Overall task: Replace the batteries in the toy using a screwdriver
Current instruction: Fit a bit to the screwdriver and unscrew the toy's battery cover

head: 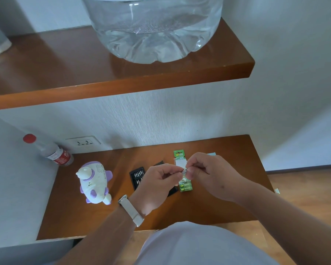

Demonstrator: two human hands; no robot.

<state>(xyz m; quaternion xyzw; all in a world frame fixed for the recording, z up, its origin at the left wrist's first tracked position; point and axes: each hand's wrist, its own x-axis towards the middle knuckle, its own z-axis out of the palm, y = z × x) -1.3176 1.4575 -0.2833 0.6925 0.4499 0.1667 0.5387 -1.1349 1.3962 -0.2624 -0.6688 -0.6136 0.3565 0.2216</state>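
Over the lower wooden shelf [227, 197], I am watching the left hand [159, 180] and right hand [208, 173] both pinching a small silvery piece [184, 170], while the white-and-purple toy [94, 181] is lying to their left, near the bit case [137, 175] and battery pack [185, 187].

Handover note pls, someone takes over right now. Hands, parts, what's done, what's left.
Left hand and right hand: both pinch a small silvery piece between them, above the table; too small to identify.
Toy: lies on the table, left of the hands, untouched.
Bit case: open, behind the left hand.
Battery pack: on the table under the hands.
Done: nothing visible on the toy; it looks closed.
Left: unscrew cover, swap batteries, close.
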